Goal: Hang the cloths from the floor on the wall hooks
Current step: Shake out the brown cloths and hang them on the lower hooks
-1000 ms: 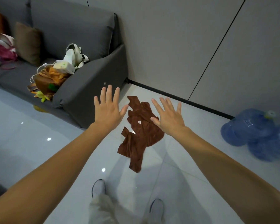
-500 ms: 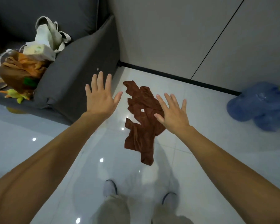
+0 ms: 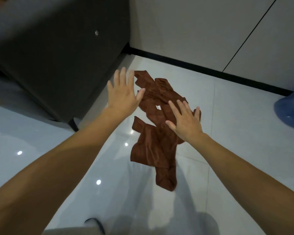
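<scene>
Brown cloths (image 3: 155, 146) lie in a crumpled heap on the glossy white floor, with a small white label showing near the middle. My left hand (image 3: 122, 95) hovers above the heap's upper left edge, fingers spread and straight, holding nothing. Over the heap's right side my right hand (image 3: 185, 122) is stretched out, fingers also spread, empty. Whether either hand touches the cloth cannot be told. No wall hooks are in view.
A dark grey sofa side (image 3: 61, 61) stands at the left, close to the cloths. A grey wall (image 3: 193, 28) with a black skirting strip (image 3: 202, 69) runs behind. A blue water bottle (image 3: 292, 112) lies at the right edge. My trouser legs (image 3: 71, 231) show at the bottom.
The view has dropped and moved closer to the cloths, so the sofa's cushions and bags have left the frame. Both hands have come lower over the heap, still spread.
</scene>
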A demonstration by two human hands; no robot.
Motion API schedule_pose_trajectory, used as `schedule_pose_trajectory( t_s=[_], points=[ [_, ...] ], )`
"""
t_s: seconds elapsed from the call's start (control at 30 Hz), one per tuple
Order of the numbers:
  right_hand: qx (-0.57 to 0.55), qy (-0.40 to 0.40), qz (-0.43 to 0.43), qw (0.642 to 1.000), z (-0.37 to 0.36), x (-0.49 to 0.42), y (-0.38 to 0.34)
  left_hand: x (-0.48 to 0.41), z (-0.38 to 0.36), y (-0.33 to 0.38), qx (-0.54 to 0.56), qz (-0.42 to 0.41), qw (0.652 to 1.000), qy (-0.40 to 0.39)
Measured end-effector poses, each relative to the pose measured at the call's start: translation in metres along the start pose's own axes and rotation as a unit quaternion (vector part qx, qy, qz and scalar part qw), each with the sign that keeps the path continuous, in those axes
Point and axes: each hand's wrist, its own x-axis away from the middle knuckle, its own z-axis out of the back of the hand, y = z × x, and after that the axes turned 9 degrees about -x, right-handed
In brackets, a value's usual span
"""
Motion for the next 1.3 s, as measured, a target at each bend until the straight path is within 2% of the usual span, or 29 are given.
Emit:
schedule_pose_trajectory(
  t_s=[0.17,0.33,0.53,0.8,0.93,1.13,1.3],
  points=[
    [-0.014,0.009,0.001,1.000,-0.109,-0.018,0.015,0.004,-0.119,0.023,-0.003,-0.019,1.000,0.000],
    [-0.028,0.010,-0.009,1.000,-0.190,-0.031,0.032,0.009,-0.207,0.050,-0.002,-0.052,0.999,-0.001],
    [-0.058,-0.030,-0.042,0.997,-0.248,-0.009,0.047,0.055,-0.287,0.062,-0.009,-0.101,0.991,-0.093],
    [-0.068,-0.073,-0.086,0.991,-0.277,-0.005,0.061,0.103,-0.353,0.058,0.001,-0.087,0.962,-0.257],
    [-0.054,-0.087,-0.075,0.992,-0.284,-0.006,0.065,0.112,-0.365,0.064,0.080,-0.088,0.941,-0.317],
    [-0.023,-0.091,-0.027,0.995,-0.275,-0.011,0.076,0.110,-0.364,0.081,0.253,-0.002,0.915,-0.314],
    [-0.009,-0.101,-0.007,0.995,-0.261,-0.012,0.081,0.098,-0.354,0.087,0.273,0.021,0.907,-0.319]
  ],
)
